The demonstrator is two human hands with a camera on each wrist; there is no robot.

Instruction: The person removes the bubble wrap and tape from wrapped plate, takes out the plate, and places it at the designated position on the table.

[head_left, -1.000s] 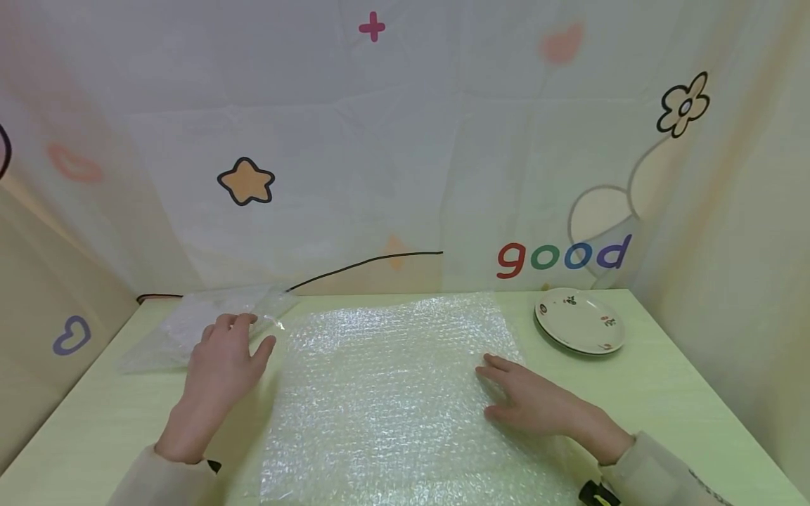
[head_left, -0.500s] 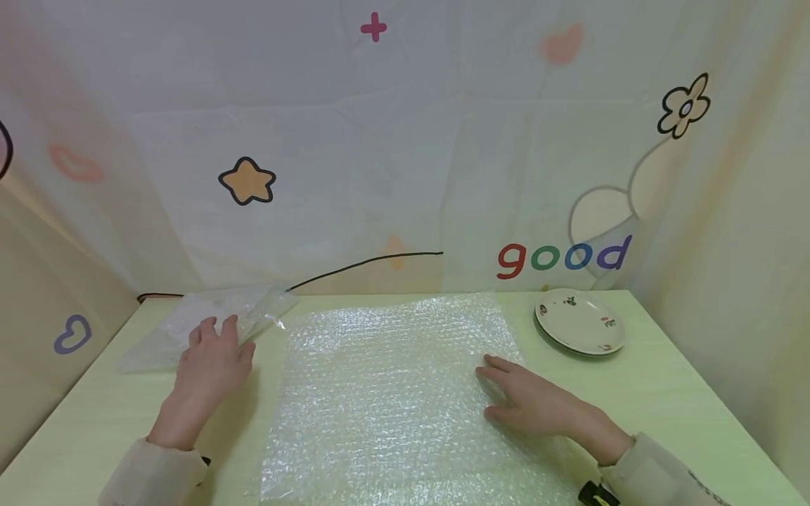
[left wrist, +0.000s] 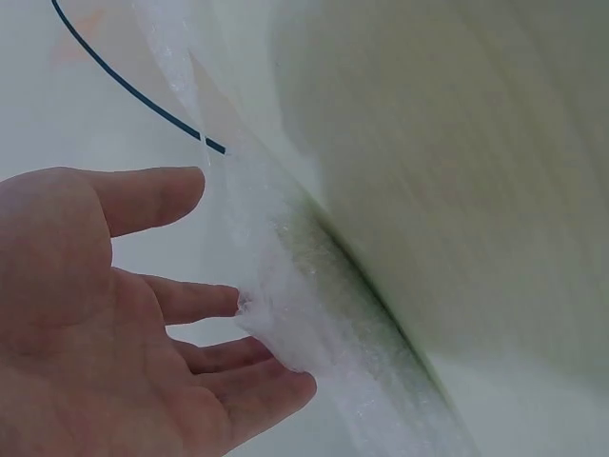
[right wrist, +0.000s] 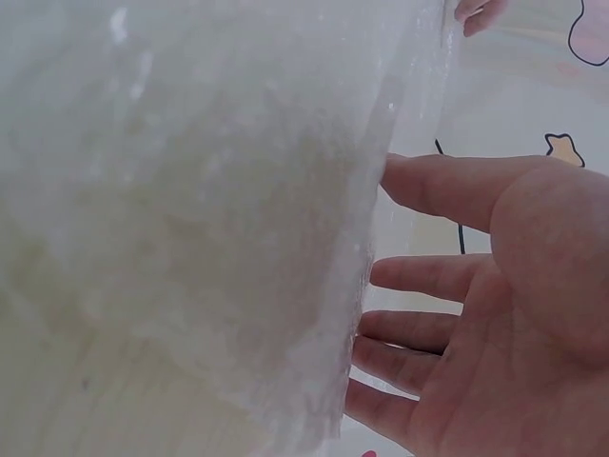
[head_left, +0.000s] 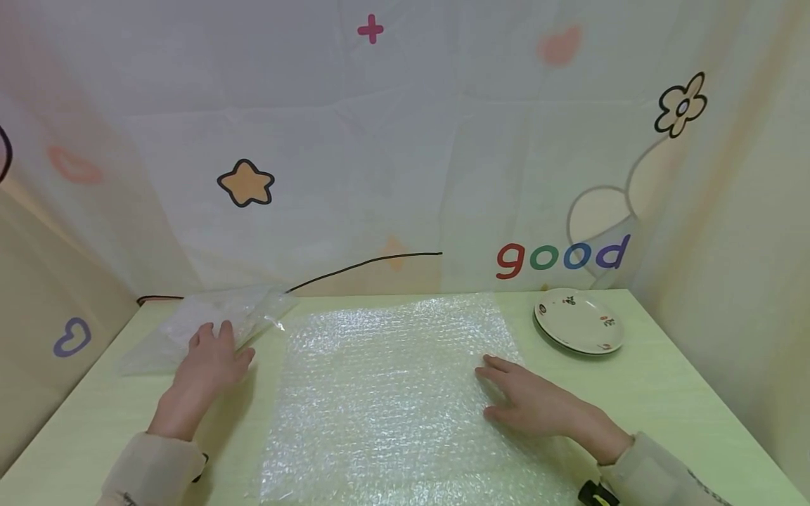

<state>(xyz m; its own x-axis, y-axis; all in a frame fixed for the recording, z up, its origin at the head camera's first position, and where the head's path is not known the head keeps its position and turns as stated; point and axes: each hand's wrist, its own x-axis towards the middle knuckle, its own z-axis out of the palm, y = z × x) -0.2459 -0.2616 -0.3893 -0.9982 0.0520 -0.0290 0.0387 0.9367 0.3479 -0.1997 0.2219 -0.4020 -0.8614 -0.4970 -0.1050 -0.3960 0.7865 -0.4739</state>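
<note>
- The left hand [head_left: 205,372] is held with fingers spread and thumb well apart from them; nothing is seen to be pinched. Its fingertips seem to be laid against the near right side of the clear plastic bundle [head_left: 161,344].
- The right hand [head_left: 534,402] is likewise spread, with fingers extended, and is rested on the right side of the bubble wrap [head_left: 386,393]; no grip is formed.
- The bubble wrap is laid flat across the middle of the table [head_left: 680,422], between the hands. It is probably best steadied by a light, flat palm, since bubbles could be crushed and the sheet dragged by a hard push.
- The bundle is placed at the back left, just beside the wrap; how it is folded cannot be told. Being thin and slippery, it would be better moved with even pressure from several fingertips than with one, so that it is not creased or slid over the wrap.
- The patterned plate [head_left: 579,321] is set at the back right, beside the wrap and well away from the left hand; sideways sweeps there should be avoided.
- Behind the table, a printed curtain [head_left: 342,169] is hung.
</note>
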